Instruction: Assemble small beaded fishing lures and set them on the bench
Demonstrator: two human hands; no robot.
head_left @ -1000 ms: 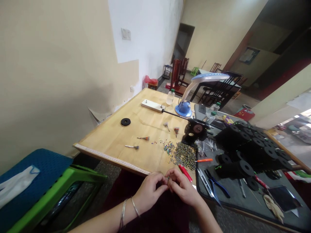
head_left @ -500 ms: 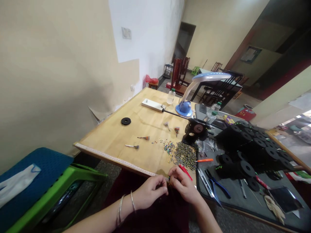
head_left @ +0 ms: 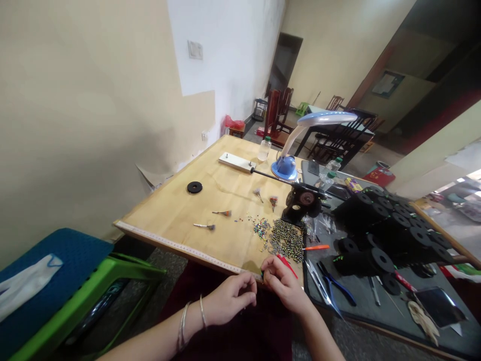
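My left hand (head_left: 229, 301), with bangles on the wrist, is curled in a loose pinch just below the near edge of the wooden table (head_left: 210, 200). My right hand (head_left: 281, 283) is closed beside it, fingertips pinched on something small I cannot make out. The two hands are a little apart. Just beyond my right hand lie a red-handled tool (head_left: 287, 264) and a heap of small dark beads (head_left: 287, 240), with coloured beads (head_left: 260, 228) scattered to its left.
Small tassels (head_left: 205, 226) and a black disc (head_left: 194, 187) lie on the table. A blue desk lamp (head_left: 291, 163) and a black clamp device (head_left: 304, 200) stand further back. Black spools (head_left: 387, 225), pliers (head_left: 336, 286) and scissors (head_left: 319, 283) crowd the dark tray at right. A green stool (head_left: 112, 281) stands left.
My hands were touching a second ago; my left hand has since drawn down and left, away from my right, which stays at the table edge.
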